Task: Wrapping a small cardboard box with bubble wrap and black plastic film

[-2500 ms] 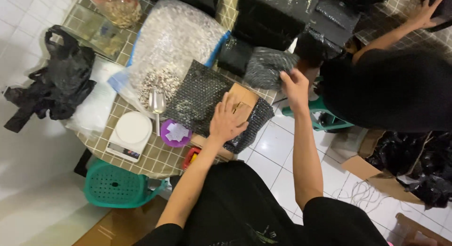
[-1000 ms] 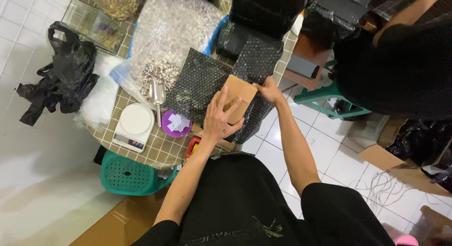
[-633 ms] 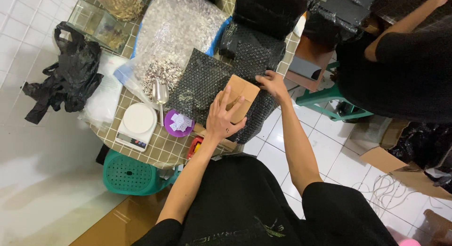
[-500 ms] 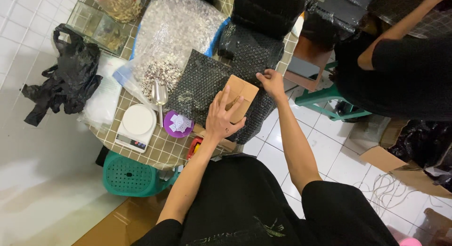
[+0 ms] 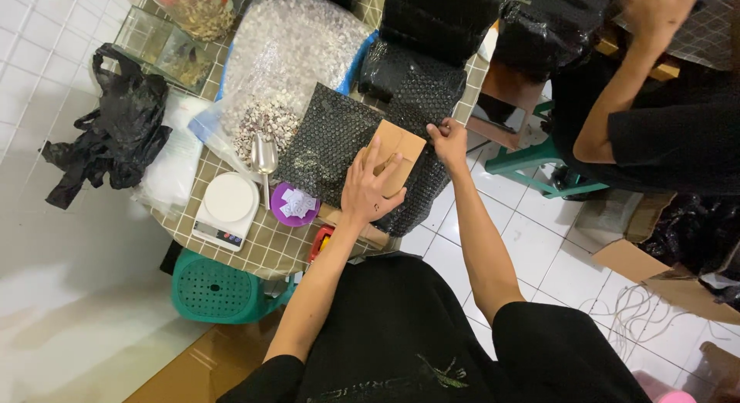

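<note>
Tiled table [image 5: 254,252] crowded. We pressed left hand [image 5: 368,188], fingers spread flat, on small brown box [image 5: 397,152] lying on black bubble wrap [image 5: 339,145]. Right hand [image 5: 449,139] pinched wrap edge beside box. We judged box light, stiff; wrap soft, best gripped at edges.

Left hand [image 5: 368,188] flat, fingers spread, palm down. Right hand [image 5: 449,139] pinching, fingers curled; both arms extended forward.

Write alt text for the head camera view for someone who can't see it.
A person's left hand presses a brown cardboard box onto black bubble wrap on a tiled table, while the right hand grips the wrap's edge. A white scale sits nearby.
</note>
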